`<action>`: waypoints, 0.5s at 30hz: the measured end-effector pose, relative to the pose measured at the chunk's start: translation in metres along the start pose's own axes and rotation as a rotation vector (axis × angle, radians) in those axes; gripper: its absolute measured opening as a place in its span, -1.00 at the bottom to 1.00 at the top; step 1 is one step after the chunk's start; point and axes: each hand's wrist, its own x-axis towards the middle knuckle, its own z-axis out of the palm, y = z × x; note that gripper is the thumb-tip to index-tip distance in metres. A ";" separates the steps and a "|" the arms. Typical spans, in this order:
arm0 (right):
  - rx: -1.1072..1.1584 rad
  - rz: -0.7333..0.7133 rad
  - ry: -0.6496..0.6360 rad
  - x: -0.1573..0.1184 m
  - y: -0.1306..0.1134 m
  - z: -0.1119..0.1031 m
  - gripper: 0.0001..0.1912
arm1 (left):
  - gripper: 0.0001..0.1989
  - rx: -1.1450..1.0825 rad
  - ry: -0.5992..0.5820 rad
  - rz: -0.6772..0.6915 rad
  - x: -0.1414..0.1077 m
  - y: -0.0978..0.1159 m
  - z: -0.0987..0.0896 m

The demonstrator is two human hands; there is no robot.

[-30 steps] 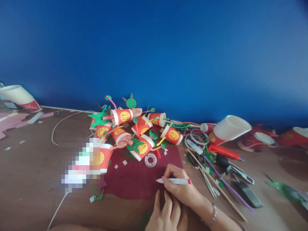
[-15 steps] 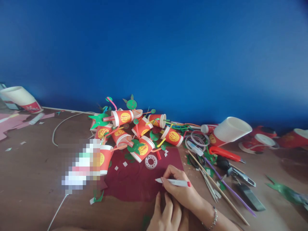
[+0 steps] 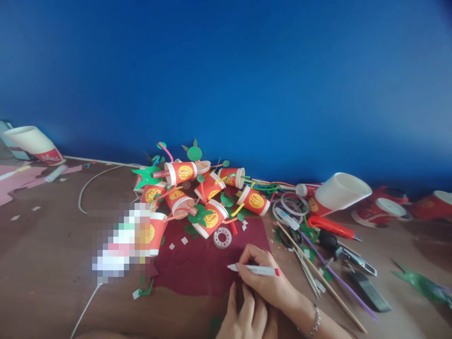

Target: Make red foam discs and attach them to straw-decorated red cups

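A white marker with a red end (image 3: 263, 270) is gripped in my right hand (image 3: 264, 273). Its tip points left, over a dark red sheet of paper (image 3: 205, 268); whether it touches the paper I cannot tell. Just below, my left hand (image 3: 245, 313) rests with its fingers apart at the sheet's near edge, its fingertips close under the right hand. On the sheet's far part lie a clear tape roll (image 3: 222, 238) and small white scraps (image 3: 184, 240). Red paper cups (image 3: 254, 201) with yellow prints, straws and green cut-outs lie piled behind it.
To the right lie scissors (image 3: 307, 270), a wooden stick (image 3: 321, 278), a purple straw (image 3: 334, 275), a red-orange cutter (image 3: 332, 227) and a black-handled tool (image 3: 355, 259). Stacked white-rimmed cups (image 3: 342, 190) lean near the blue wall (image 3: 226, 84). A blurred-out device (image 3: 120, 245) with a cable is left.
The view has shifted very slightly. Both hands keep nearly the same pose, and the marker tip stays over almost the same spot on the sheet.
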 end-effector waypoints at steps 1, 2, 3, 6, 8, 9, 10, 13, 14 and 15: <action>0.012 -0.002 0.003 0.000 0.001 0.000 -0.85 | -0.77 -0.002 0.015 -0.017 -0.001 0.003 0.003; 0.028 -0.001 0.006 0.000 0.002 0.000 -0.85 | -0.77 -0.006 0.031 -0.034 -0.002 0.007 0.006; 0.054 0.001 0.010 0.000 0.003 -0.001 -0.85 | -0.78 -0.007 0.044 -0.059 -0.003 0.010 0.008; 0.243 0.029 0.033 0.002 0.008 -0.004 -0.82 | -0.78 0.005 0.040 -0.091 -0.004 0.011 0.009; 0.470 0.078 0.081 0.004 0.011 -0.008 -0.78 | -0.77 -0.003 0.001 -0.035 -0.002 0.004 0.004; 0.595 0.105 0.115 0.006 0.013 -0.010 -0.76 | -0.76 -0.021 -0.031 0.026 -0.001 -0.001 0.000; 0.714 0.130 0.149 0.007 0.014 -0.013 -0.75 | -0.76 -0.029 -0.062 0.076 0.000 -0.005 -0.003; 0.981 0.150 0.200 0.011 0.015 -0.019 -0.72 | -0.76 -0.046 -0.087 0.103 0.001 -0.012 -0.008; 1.043 0.142 0.190 0.012 0.015 -0.020 -0.70 | -0.76 -0.056 -0.080 0.092 0.000 -0.012 -0.007; 1.098 0.131 0.174 0.013 0.015 -0.021 -0.67 | -0.76 -0.066 -0.074 0.076 -0.001 -0.011 -0.005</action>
